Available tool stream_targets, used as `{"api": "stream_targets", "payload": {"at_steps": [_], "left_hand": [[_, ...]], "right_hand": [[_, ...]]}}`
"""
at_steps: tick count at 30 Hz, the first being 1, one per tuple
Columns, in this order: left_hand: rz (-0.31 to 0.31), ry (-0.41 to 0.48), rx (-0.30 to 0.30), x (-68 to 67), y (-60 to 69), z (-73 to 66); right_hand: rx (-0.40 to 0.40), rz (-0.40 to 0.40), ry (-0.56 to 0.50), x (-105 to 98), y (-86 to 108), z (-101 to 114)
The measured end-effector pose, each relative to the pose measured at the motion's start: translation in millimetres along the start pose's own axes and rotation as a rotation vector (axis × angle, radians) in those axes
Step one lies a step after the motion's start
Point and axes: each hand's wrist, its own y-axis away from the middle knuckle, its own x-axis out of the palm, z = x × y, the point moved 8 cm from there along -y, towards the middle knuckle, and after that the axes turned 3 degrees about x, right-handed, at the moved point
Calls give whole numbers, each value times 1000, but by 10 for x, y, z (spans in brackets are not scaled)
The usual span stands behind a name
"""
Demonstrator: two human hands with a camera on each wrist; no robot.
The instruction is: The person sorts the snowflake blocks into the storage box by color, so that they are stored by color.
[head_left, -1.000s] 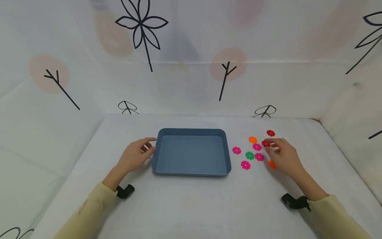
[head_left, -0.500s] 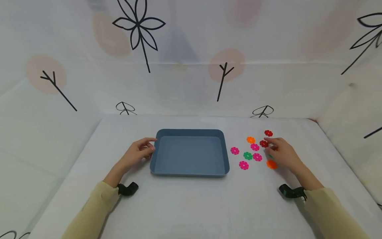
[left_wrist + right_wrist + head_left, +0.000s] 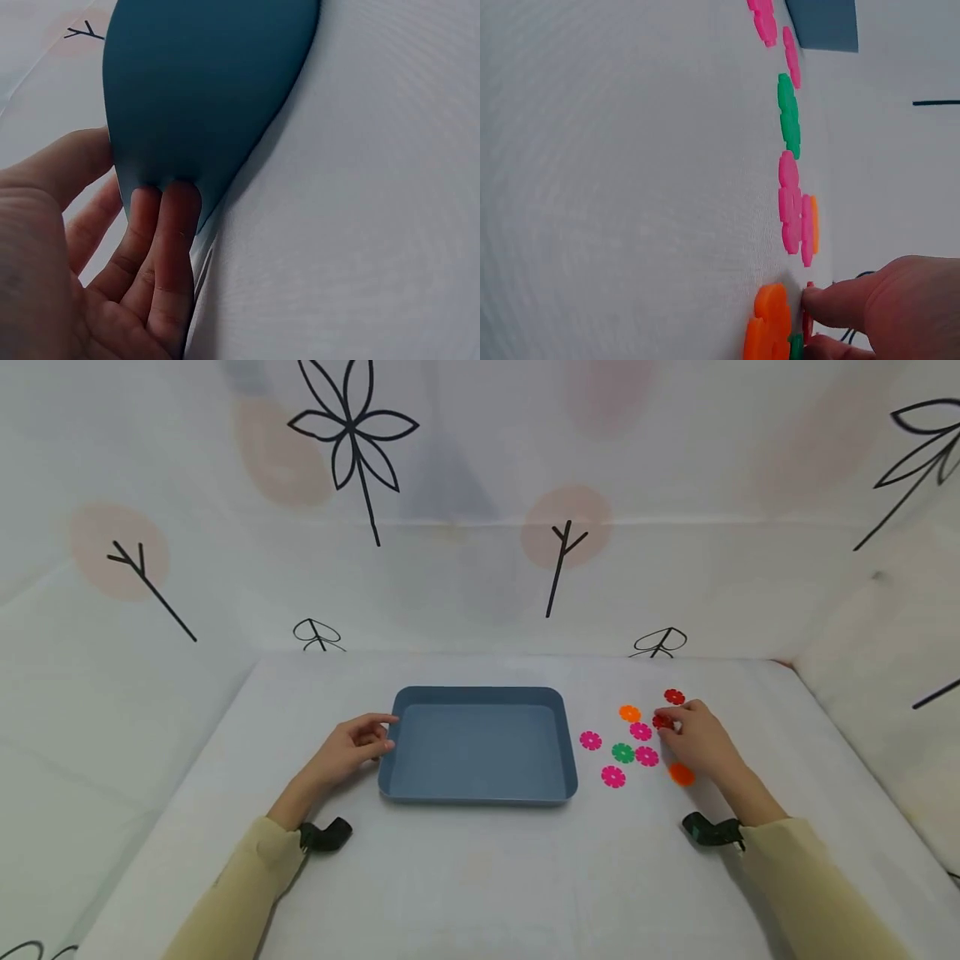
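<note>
My left hand (image 3: 345,752) holds the left side of a blue-grey rectangular tray (image 3: 480,802). In the left wrist view, some fingers (image 3: 176,225) lie on the outer wall of the tray (image 3: 202,82), while the others go behind its rim. At the right, my right hand (image 3: 701,739) pinches a red flower-shaped disc (image 3: 660,722) between thumb and finger, low at the tabletop. The right wrist view shows this red disc (image 3: 808,315) edge-on at the fingertips. A green disc (image 3: 796,346) and an orange disc (image 3: 769,326) lie close beside them.
Several flower-shaped discs lie between tray and right hand: pink (image 3: 613,777), green (image 3: 622,752) and orange (image 3: 630,714). Another red disc (image 3: 674,697) lies behind the right hand, an orange one (image 3: 682,774) in front. A patterned white cloth wall (image 3: 450,585) stands behind the table.
My right hand has shifted slightly left and its fingers have closed on the red disc. The left hand stays at the tray's left side. The head view has shifted a little.
</note>
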Motion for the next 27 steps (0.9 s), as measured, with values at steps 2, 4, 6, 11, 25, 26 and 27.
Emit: {"api": "stream_targets", "payload": {"at_steps": [2, 4, 6, 11, 25, 26, 27], "left_hand": [[6, 11, 9, 12, -4, 6], [8, 15, 15, 20, -4, 10], [8, 19, 23, 24, -5, 10], [1, 14, 39, 22, -5, 7], [-1, 7, 49, -1, 14, -15], [0, 8, 51, -1, 14, -19], [1, 12, 54, 0, 13, -23]], "right_hand": [[12, -12, 1, -6, 11, 12], [30, -18, -5, -15, 19, 22], [50, -19, -8, -17, 20, 29], [80, -9, -14, 3, -8, 29], [170, 136, -32, 40, -136, -48], [174, 155, -25, 38, -143, -55], [175, 173, -21, 35, -148, -61]]}}
